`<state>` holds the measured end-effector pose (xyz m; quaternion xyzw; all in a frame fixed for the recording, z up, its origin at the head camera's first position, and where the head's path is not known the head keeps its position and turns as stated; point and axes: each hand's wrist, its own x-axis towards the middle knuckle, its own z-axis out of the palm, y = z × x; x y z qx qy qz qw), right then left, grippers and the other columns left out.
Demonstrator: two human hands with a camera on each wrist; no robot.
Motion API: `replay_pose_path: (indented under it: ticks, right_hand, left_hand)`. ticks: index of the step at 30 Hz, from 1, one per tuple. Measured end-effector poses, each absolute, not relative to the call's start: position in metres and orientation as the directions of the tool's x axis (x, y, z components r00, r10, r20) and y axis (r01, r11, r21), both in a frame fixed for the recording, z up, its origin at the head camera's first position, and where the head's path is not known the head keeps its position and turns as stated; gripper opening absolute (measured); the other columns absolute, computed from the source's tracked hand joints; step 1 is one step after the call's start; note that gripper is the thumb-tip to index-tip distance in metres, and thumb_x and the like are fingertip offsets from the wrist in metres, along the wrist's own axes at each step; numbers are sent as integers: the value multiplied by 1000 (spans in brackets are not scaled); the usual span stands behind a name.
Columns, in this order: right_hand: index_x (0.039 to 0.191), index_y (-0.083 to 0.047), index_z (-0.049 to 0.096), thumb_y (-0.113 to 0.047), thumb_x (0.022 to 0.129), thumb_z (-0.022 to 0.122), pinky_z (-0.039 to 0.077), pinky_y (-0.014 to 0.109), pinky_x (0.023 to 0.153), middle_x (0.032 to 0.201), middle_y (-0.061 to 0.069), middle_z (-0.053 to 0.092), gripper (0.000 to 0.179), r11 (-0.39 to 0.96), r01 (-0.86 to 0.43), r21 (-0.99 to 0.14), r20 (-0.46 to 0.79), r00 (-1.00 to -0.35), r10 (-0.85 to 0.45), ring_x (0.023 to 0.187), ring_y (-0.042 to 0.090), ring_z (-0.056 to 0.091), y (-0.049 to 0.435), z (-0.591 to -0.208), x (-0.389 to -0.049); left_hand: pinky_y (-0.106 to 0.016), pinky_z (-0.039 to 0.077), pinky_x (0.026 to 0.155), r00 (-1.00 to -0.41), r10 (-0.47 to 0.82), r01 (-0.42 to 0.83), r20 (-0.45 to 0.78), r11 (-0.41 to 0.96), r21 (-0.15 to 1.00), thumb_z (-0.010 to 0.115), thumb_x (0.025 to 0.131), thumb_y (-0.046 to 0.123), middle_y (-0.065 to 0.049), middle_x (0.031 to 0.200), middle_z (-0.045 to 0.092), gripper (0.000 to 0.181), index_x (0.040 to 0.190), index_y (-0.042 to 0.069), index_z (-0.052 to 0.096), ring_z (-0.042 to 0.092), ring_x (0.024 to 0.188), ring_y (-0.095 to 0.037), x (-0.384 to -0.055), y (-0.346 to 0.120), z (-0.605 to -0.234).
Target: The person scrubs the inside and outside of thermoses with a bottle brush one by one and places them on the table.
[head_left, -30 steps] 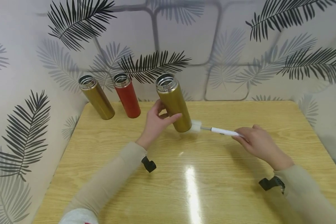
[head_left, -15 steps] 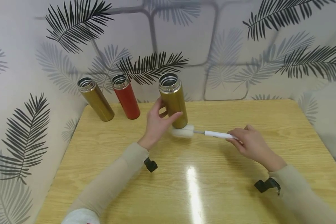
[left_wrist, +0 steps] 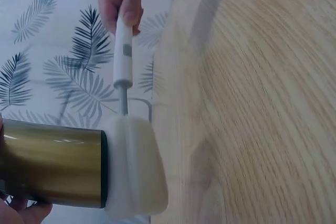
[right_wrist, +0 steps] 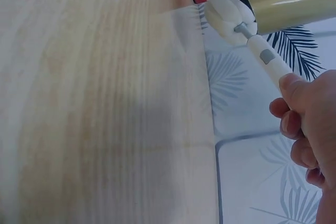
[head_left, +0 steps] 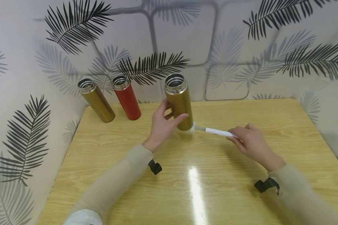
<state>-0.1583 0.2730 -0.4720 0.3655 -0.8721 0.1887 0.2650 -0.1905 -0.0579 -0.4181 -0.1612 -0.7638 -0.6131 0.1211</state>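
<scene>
My left hand (head_left: 164,125) grips a gold thermos flask (head_left: 181,107) around its side. The flask has no lid on its steel neck and is held upright above the table. In my right hand (head_left: 253,143) is a bottle brush (head_left: 218,132) with a white handle, held near the handle's end. Seen from the left wrist, the brush's white sponge head (left_wrist: 139,169) lies against the flask's dark base (left_wrist: 104,169). From the head, the flask hides most of the sponge. The right wrist view shows fingers (right_wrist: 291,124) curled round the handle.
A second gold flask (head_left: 97,101) and a red flask (head_left: 127,100) stand lidless at the back left of the wooden table (head_left: 146,187). Leaf-patterned wall covering (head_left: 233,47) rises right behind the table's back edge.
The brush head has moved left under the flask's base, showing in front of it half a second ago, and now sits mostly hidden. Over the last half second the flask has shifted slightly right.
</scene>
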Motion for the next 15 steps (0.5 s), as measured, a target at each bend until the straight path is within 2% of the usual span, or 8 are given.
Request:
replay_pose_path:
  ticks: [5, 8, 12, 15]
  right_hand:
    - [98, -4, 73, -53, 110, 36, 38, 36, 62, 79, 3, 73, 63, 658, -743, -126, 579, -593, -559, 59, 12, 56, 277, -470, -150]
    - [101, -4, 73, -54, 110, 34, 37, 34, 63, 84, 4, 75, 64, 673, -725, -148, 543, -628, -557, 61, 11, 56, 284, -467, -146]
    - [106, -4, 72, -38, 108, 56, 37, 34, 64, 92, 7, 76, 38, 706, -683, -186, 511, -681, -525, 66, 13, 57, 300, -464, -140]
    - [106, -3, 72, -19, 98, 73, 38, 34, 63, 92, 7, 75, 18, 726, -657, -202, 503, -706, -499, 64, 12, 54, 311, -466, -136]
  left_hand:
    - [-43, 55, 103, -935, 69, 354, 347, 224, 908, 87, 88, 24, -5, 143, 60, 72, 149, 12, 52, 60, 128, -22, -199, -64, -422]
    - [-46, 52, 106, -938, 29, 342, 346, 251, 905, 88, 86, 23, -7, 144, 60, 72, 148, 11, 52, 59, 131, -25, -206, -72, -423]
    - [-48, 50, 108, -950, -38, 292, 310, 250, 923, 88, 86, 22, -10, 145, 59, 74, 148, 10, 51, 57, 134, -28, -218, -85, -429]
    - [-46, 50, 108, -960, -83, 239, 267, 254, 937, 88, 86, 25, -9, 146, 58, 75, 149, 11, 49, 56, 135, -27, -226, -93, -435]
